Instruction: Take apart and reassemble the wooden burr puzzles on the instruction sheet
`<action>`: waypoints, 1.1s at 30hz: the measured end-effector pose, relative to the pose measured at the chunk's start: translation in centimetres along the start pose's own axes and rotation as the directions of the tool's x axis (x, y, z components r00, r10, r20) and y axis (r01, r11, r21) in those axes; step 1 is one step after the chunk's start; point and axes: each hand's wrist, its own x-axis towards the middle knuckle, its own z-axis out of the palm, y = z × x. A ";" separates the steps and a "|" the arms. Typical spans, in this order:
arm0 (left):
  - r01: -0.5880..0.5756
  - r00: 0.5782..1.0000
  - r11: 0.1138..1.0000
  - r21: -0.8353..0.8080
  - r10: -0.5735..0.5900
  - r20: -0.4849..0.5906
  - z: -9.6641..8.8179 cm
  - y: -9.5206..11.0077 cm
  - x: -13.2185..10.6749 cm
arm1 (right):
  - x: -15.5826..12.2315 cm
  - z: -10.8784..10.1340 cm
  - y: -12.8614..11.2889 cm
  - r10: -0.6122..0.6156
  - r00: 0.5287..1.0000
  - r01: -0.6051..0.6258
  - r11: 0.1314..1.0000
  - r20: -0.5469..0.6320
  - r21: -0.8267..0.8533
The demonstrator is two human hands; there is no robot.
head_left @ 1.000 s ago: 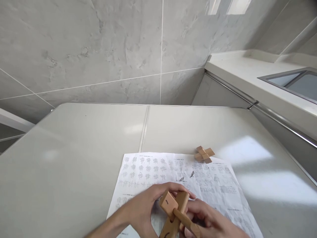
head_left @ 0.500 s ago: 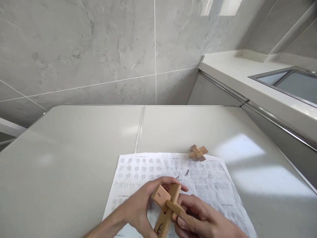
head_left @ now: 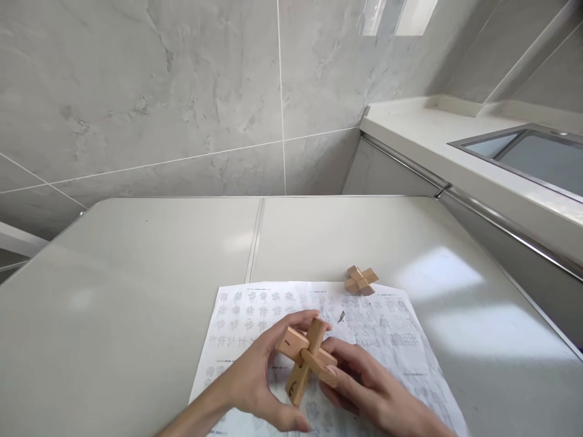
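Observation:
A wooden burr puzzle (head_left: 314,331) of crossed bars is between my two hands, above a printed sheet. Dark marks show on the ends of two bars. My left hand (head_left: 255,376) curves around its left side, fingertips at the upper end of the long bar. The left thumb lies just below the bar's lower end, and a small gap shows there. My right hand (head_left: 364,376) pinches the rounded bar on the puzzle's right side between thumb and fingers. Some right fingertips are hidden behind the wood.
The printed sheet (head_left: 255,321), covered in small diagrams, lies on the pale table (head_left: 136,291). A second, cross-shaped wooden puzzle (head_left: 362,280) rests at its far edge. On the paper is a small dark scrap or picture (head_left: 341,317). A counter (head_left: 410,124) with a sink stands at right.
The puzzle has tilted and its lower end has moved up, away from my left thumb. Another bar end now shows on its right side. My right hand has shifted slightly upward.

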 end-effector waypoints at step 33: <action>0.154 0.982 0.838 0.524 -0.072 -0.173 -1.0 1.4 -0.3 | 0.6 -1.0 2.6 -0.399 0.914 0.178 0.568 -0.079 -0.803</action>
